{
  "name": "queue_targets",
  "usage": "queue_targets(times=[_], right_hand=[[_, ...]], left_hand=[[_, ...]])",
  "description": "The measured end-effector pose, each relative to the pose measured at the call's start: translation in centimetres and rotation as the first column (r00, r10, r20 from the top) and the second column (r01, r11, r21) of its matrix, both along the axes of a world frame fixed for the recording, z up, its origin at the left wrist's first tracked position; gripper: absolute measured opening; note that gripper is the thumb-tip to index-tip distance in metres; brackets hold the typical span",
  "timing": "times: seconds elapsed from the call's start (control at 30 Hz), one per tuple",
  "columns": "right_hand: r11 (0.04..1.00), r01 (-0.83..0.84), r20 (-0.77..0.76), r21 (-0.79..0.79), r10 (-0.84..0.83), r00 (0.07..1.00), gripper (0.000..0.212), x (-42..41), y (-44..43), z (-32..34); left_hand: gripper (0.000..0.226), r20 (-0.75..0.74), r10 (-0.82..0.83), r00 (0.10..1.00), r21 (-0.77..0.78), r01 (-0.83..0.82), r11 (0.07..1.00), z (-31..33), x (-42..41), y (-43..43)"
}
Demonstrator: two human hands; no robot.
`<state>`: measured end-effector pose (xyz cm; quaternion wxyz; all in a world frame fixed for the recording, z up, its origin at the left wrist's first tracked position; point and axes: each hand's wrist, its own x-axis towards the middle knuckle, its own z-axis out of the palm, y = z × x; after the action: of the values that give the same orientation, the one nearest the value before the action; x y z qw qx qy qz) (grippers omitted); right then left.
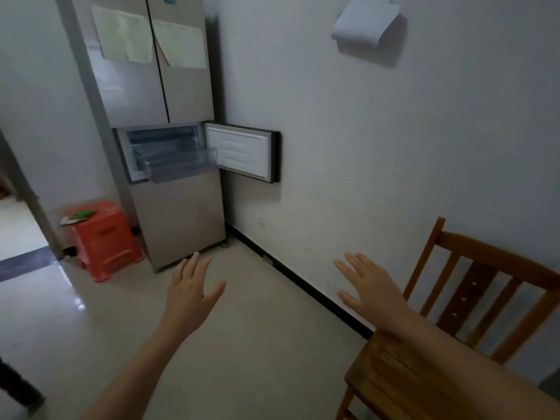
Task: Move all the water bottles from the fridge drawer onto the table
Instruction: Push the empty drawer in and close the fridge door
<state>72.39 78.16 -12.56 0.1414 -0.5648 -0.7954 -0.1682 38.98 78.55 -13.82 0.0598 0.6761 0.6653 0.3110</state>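
Facing the pulled-out clear plastic fridge drawer [181,172], your left hand [189,294] and right hand [371,286] hang empty, fingers [192,265] spread; next: approach, reach in.

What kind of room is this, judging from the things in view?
Probably a home kitchen or dining corner: a tall fridge with its drawer pulled out, a wooden chair and an orange plastic stool.

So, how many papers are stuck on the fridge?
2, both high on the fridge: the left paper and the right paper, side by side. None seems hidden.
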Motion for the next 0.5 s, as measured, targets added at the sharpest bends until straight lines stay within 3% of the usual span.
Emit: queue_targets(times=[0.17,0.5], right_hand=[[0.993,-0.115,-0.035,-0.001,0.115,0.993,0.056,2.1,7.8,-0.6],[0.958,-0.279,-0.012,-0.063,0.279,0.96,0.055,-0.7,21.8,-4.1]], left_hand=[[0.06,-0.019,0.08,0.997,-0.033,-0.081,0.996,-0.3,2.9,3.9],[0.059,-0.007,0.276,0.961,-0.09,-0.276,0.957,-2.8,0.2,13.3]])
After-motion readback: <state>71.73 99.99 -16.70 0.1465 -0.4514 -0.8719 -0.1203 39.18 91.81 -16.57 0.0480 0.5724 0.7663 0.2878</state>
